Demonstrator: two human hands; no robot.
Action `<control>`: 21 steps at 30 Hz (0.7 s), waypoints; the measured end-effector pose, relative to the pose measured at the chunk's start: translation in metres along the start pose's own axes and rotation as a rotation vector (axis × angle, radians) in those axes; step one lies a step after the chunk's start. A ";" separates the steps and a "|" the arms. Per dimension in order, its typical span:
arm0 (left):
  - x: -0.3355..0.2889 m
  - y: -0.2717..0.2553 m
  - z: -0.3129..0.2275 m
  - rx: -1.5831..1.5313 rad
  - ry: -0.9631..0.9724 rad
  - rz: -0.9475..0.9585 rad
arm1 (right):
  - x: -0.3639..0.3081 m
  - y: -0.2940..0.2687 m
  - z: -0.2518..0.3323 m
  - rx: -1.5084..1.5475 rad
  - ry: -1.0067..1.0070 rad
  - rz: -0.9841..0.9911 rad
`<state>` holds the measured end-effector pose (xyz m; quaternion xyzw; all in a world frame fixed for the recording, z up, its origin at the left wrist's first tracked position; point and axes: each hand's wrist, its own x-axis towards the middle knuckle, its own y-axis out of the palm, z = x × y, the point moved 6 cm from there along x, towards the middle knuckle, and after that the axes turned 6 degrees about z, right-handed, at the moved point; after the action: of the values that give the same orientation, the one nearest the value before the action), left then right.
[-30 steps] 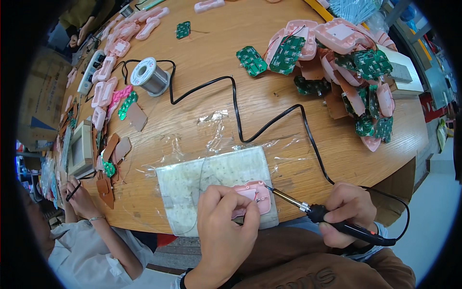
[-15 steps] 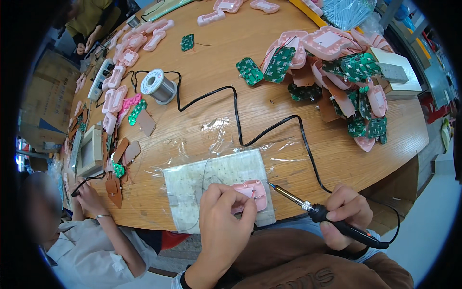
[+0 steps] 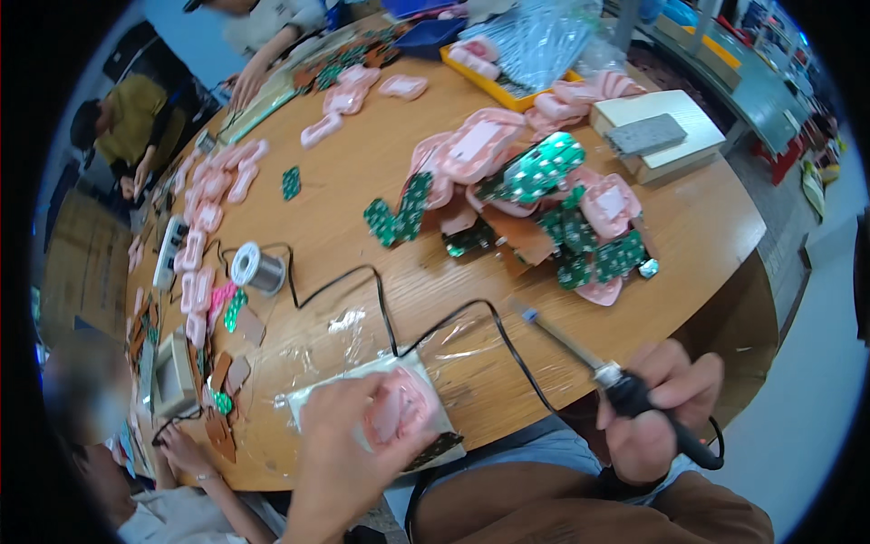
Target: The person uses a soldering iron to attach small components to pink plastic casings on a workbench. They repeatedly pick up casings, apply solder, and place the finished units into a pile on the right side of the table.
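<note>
My left hand (image 3: 340, 444) grips a pink plastic housing half (image 3: 399, 410) by its edges, its hollow side facing up. The housing is over a pale work pad (image 3: 433, 376) at the table's near edge. A dark green circuit board (image 3: 439, 450) shows just below the housing; whether it is joined to it I cannot tell. In my right hand (image 3: 666, 408) is a soldering iron (image 3: 564, 343), its black handle between thumb and fingers and its tip pointing up and left. The tip is well apart from the housing, and both hands are slightly blurred.
A heap of green circuit boards (image 3: 584, 236) and pink housings (image 3: 485, 150) lies beyond the iron. A solder spool (image 3: 258, 270) and a black cable (image 3: 376, 290) are at left centre. A wooden block (image 3: 671, 136) stands far right. Co-workers sit at left and at the far side.
My view has swung, so the table's contents sit lower and further left. The left hand has lifted and tilted the pink housing. The soldering iron stays in my right hand, further from the housing.
</note>
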<state>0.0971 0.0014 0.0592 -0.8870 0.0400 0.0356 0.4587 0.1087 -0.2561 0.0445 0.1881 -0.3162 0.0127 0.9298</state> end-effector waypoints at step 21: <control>0.200 0.011 -0.118 0.086 0.455 -0.531 | 0.026 -0.068 0.011 -0.337 -0.080 -0.354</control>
<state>0.2978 -0.1089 0.0989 -0.8315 -0.0893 -0.2851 0.4683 0.1329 -0.3261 0.0450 0.0831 -0.3124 -0.2110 0.9225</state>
